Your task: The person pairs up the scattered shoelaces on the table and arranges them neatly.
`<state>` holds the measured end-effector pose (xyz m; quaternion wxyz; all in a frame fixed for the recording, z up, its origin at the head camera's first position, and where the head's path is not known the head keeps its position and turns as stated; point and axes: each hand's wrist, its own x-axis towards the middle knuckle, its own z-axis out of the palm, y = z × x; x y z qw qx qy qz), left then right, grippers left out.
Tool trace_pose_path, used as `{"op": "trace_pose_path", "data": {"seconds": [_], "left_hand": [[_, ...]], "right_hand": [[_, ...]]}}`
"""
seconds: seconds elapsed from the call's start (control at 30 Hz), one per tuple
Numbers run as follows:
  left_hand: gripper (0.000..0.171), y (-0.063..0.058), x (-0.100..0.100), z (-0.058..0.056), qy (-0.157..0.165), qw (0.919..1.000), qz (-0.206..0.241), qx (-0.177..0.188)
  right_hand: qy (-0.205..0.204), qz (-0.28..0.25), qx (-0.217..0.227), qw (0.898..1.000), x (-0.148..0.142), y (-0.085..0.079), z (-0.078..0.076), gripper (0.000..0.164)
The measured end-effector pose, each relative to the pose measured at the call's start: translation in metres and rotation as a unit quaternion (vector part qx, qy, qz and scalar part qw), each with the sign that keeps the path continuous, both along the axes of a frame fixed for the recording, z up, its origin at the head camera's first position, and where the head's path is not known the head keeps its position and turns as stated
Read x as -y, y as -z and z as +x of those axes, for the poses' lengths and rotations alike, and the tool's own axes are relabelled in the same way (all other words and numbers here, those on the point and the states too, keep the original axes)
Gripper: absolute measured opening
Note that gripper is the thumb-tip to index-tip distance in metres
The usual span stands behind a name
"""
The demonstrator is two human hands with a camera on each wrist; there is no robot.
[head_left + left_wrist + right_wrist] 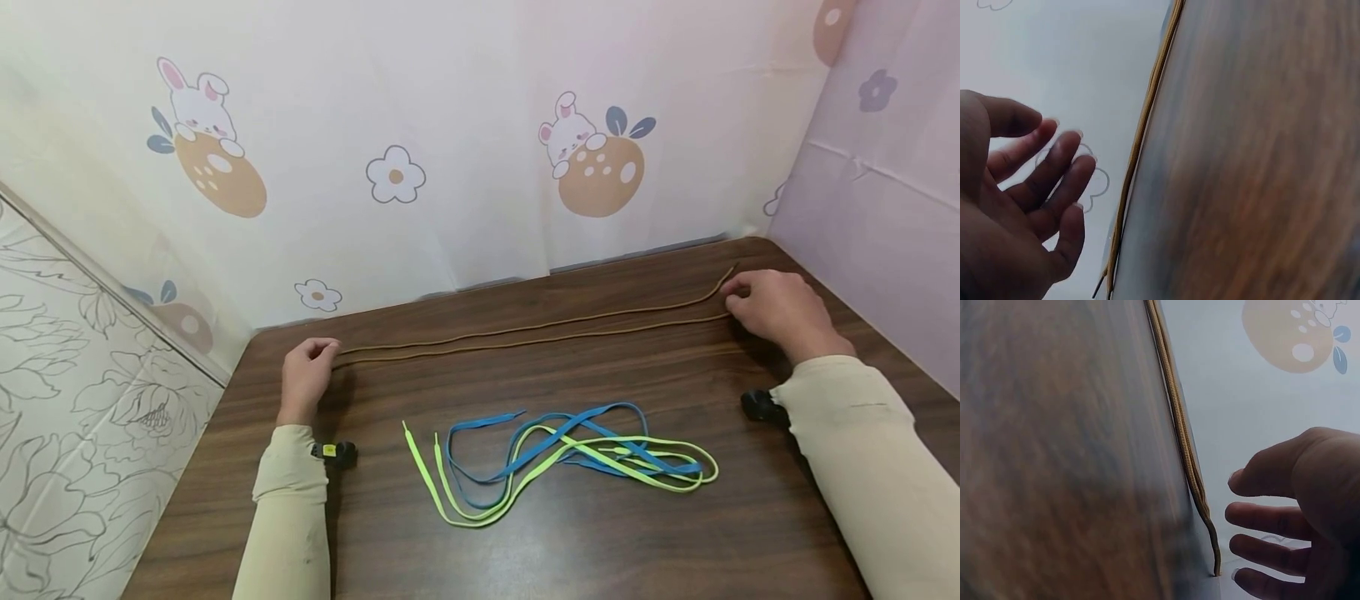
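Two strands of thin brown shoelace (585, 318) lie stretched side by side across the back of the table. Whether they join into one lace I cannot tell. By their left end is my left hand (307, 371); its wrist view shows the fingers loosely bent, apart from the brown lace (1142, 125), with nothing in them. My right hand (780, 308) hovers at the other end, hiding part of a strand in the head view. Its fingers are relaxed and spread beside the lace (1182, 425). Nearer me, a blue shoelace (487, 421) and a neon yellow shoelace (423, 475) lie tangled in loops.
The dark wooden table (420, 558) ends at the back against a wall covering (465, 225) printed with rabbits and flowers. A purplish wall (885, 233) stands at the right. Small black devices (761, 406) are worn at both wrists.
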<state>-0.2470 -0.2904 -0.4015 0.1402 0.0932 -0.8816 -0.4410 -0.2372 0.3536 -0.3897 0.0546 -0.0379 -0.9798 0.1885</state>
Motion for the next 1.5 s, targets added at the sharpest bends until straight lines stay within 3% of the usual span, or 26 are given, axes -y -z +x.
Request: {"op": "trace_pose_path", "data": {"seconds": [0.37,0.53,0.8,0.9,1.07,1.27,1.4,1.5], "left_hand": [[0.029,-0.008,-0.013,0.001,0.071,0.9971,-0.018,-0.022],[0.029,-0.012,-0.023,0.006,0.106,0.9942,0.006,-0.021],[0.023,-0.015,-0.053,0.013,0.172,0.9833,0.041,-0.043],[0.023,-0.019,-0.064,0.017,0.2,0.9786,0.037,-0.027],[0.026,-0.021,-0.079,0.023,0.225,0.9741,0.018,0.003],[0.018,-0.017,-0.1,0.035,0.253,0.9668,-0.036,0.0],[0.017,-0.015,-0.116,0.041,0.288,0.9542,-0.082,-0.003],[0.02,-0.015,-0.128,0.045,0.325,0.9375,-0.125,0.004]], "right_hand": [[-0.03,0.003,-0.014,0.999,0.018,-0.015,0.001,0.036],[-0.048,0.009,-0.011,0.999,0.032,-0.018,0.001,0.038],[-0.089,0.04,-0.026,0.995,0.061,-0.023,0.005,0.033],[-0.107,0.054,-0.024,0.993,0.072,-0.023,0.008,0.03],[-0.127,0.064,-0.008,0.99,0.086,-0.024,0.013,0.029],[-0.146,0.068,-0.008,0.987,0.101,-0.03,0.024,0.027],[-0.166,0.077,-0.018,0.983,0.109,-0.031,0.033,0.026],[-0.178,0.081,-0.019,0.981,0.114,-0.032,0.037,0.026]]}}
